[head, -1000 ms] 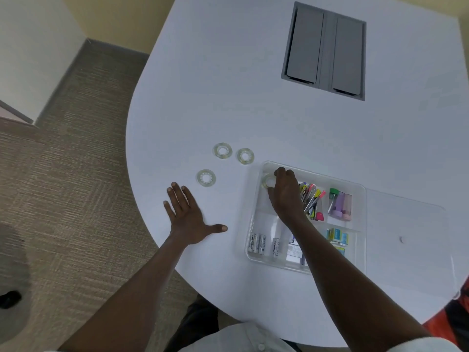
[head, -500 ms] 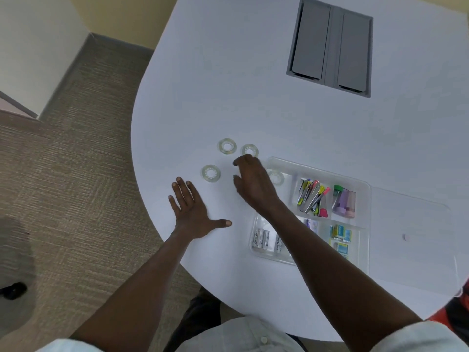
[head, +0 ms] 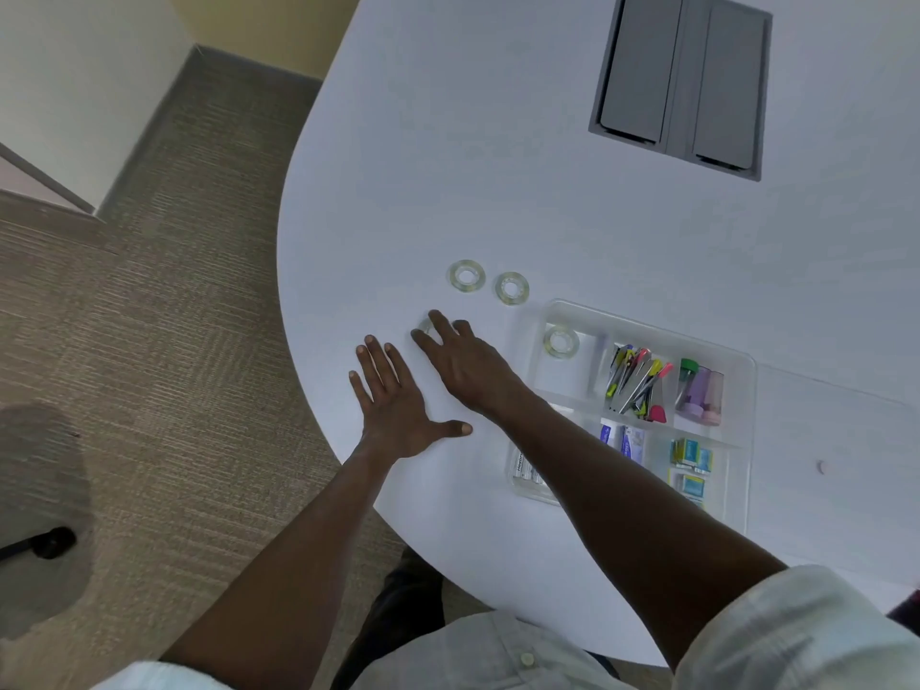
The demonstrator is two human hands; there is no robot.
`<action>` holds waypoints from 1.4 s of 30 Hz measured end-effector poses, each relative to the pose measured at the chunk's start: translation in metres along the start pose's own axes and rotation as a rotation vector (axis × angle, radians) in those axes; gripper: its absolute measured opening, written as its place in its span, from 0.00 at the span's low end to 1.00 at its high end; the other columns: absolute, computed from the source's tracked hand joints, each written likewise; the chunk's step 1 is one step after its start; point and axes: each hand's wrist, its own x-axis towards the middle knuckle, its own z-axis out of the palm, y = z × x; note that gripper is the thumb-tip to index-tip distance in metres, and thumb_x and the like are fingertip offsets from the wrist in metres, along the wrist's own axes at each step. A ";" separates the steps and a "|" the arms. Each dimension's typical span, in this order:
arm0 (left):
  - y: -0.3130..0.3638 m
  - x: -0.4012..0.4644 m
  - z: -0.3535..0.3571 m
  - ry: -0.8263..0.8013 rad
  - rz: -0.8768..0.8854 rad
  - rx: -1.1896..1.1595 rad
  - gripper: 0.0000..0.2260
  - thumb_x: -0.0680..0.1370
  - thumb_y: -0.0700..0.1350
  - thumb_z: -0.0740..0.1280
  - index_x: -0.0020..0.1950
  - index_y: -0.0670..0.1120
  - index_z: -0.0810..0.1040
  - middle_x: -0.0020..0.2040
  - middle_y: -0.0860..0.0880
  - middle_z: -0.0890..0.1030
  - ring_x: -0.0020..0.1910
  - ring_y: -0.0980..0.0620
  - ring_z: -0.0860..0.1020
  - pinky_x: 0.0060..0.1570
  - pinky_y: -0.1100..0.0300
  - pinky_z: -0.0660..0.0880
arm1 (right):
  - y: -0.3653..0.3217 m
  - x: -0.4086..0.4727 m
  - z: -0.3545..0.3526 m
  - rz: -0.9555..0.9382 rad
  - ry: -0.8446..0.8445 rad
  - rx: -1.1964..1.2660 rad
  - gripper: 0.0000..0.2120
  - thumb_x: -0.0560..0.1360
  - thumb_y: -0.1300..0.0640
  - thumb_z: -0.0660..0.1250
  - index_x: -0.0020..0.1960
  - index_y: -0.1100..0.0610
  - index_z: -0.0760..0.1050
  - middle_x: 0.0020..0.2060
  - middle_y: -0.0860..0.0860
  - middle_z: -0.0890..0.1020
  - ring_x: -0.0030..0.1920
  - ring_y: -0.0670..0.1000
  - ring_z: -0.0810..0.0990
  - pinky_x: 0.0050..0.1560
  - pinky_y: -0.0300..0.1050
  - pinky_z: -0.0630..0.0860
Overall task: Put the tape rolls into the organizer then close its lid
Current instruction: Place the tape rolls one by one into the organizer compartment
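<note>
Two clear tape rolls lie flat on the white table, one [head: 467, 276] to the left of the other [head: 512, 288]. A third roll [head: 424, 325] is mostly hidden under the spread fingertips of my right hand [head: 463, 366], which rests on top of it. One more roll [head: 561, 341] sits in the far-left compartment of the clear organizer [head: 647, 325]. The organizer's transparent lid [head: 821, 440] lies open flat to its right. My left hand [head: 398, 405] is pressed flat on the table near the edge, fingers apart, holding nothing.
The organizer's other compartments hold pens, small bottles, batteries and little packets. A grey cable hatch [head: 679, 82] is set into the table at the far side. The table's curved edge [head: 288, 311] runs just left of my hands, with carpet below.
My right hand left a tape roll in the organizer's far-left compartment, then swept left across the table onto the nearest loose roll. My left hand stayed flat.
</note>
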 end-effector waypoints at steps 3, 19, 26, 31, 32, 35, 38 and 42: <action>0.000 0.000 -0.001 -0.004 -0.005 0.006 0.71 0.55 0.82 0.61 0.70 0.38 0.21 0.71 0.35 0.21 0.70 0.38 0.21 0.71 0.36 0.30 | -0.007 -0.003 0.002 0.032 0.073 0.008 0.18 0.75 0.66 0.64 0.64 0.60 0.70 0.60 0.65 0.74 0.48 0.61 0.77 0.32 0.53 0.81; 0.002 -0.001 -0.003 -0.014 -0.013 0.002 0.71 0.55 0.81 0.64 0.68 0.38 0.20 0.70 0.36 0.21 0.70 0.38 0.20 0.70 0.36 0.30 | 0.031 -0.038 -0.041 0.364 0.456 0.409 0.25 0.67 0.63 0.69 0.64 0.66 0.70 0.57 0.62 0.74 0.56 0.62 0.74 0.56 0.52 0.74; 0.002 -0.002 -0.002 -0.027 -0.013 -0.010 0.72 0.54 0.82 0.63 0.67 0.39 0.19 0.71 0.35 0.21 0.69 0.38 0.20 0.70 0.36 0.30 | 0.071 -0.085 -0.049 0.535 0.496 0.449 0.26 0.66 0.64 0.71 0.63 0.64 0.72 0.55 0.61 0.75 0.56 0.61 0.76 0.57 0.51 0.73; 0.002 -0.002 -0.003 -0.027 -0.024 -0.008 0.72 0.53 0.82 0.63 0.68 0.38 0.20 0.71 0.35 0.22 0.70 0.37 0.21 0.71 0.35 0.30 | 0.086 -0.099 -0.044 0.637 0.232 0.399 0.24 0.67 0.58 0.75 0.60 0.65 0.74 0.52 0.63 0.78 0.54 0.62 0.76 0.54 0.49 0.71; 0.002 -0.003 -0.003 -0.026 -0.024 -0.008 0.73 0.53 0.82 0.63 0.68 0.38 0.20 0.71 0.35 0.22 0.70 0.37 0.21 0.71 0.35 0.30 | 0.087 -0.100 -0.044 0.644 0.193 0.395 0.24 0.66 0.57 0.75 0.58 0.66 0.75 0.51 0.63 0.78 0.54 0.62 0.76 0.53 0.49 0.71; 0.002 -0.002 -0.002 -0.025 -0.019 -0.008 0.73 0.53 0.82 0.63 0.69 0.37 0.22 0.72 0.35 0.23 0.70 0.37 0.21 0.71 0.35 0.31 | 0.092 -0.100 -0.042 0.583 0.087 0.382 0.26 0.65 0.58 0.77 0.60 0.65 0.74 0.54 0.63 0.79 0.56 0.62 0.77 0.55 0.50 0.71; 0.002 -0.003 -0.001 -0.022 -0.022 -0.004 0.74 0.53 0.82 0.62 0.71 0.36 0.24 0.72 0.35 0.23 0.71 0.37 0.22 0.71 0.35 0.31 | 0.098 -0.097 -0.041 0.448 0.025 0.338 0.27 0.62 0.64 0.77 0.60 0.63 0.76 0.52 0.63 0.78 0.54 0.64 0.77 0.53 0.52 0.74; 0.002 -0.002 0.000 -0.024 -0.025 0.005 0.74 0.51 0.83 0.61 0.72 0.36 0.25 0.72 0.35 0.24 0.71 0.37 0.22 0.71 0.35 0.31 | 0.109 -0.091 -0.043 0.322 -0.049 0.257 0.27 0.62 0.69 0.75 0.60 0.61 0.76 0.53 0.62 0.78 0.52 0.65 0.77 0.53 0.54 0.75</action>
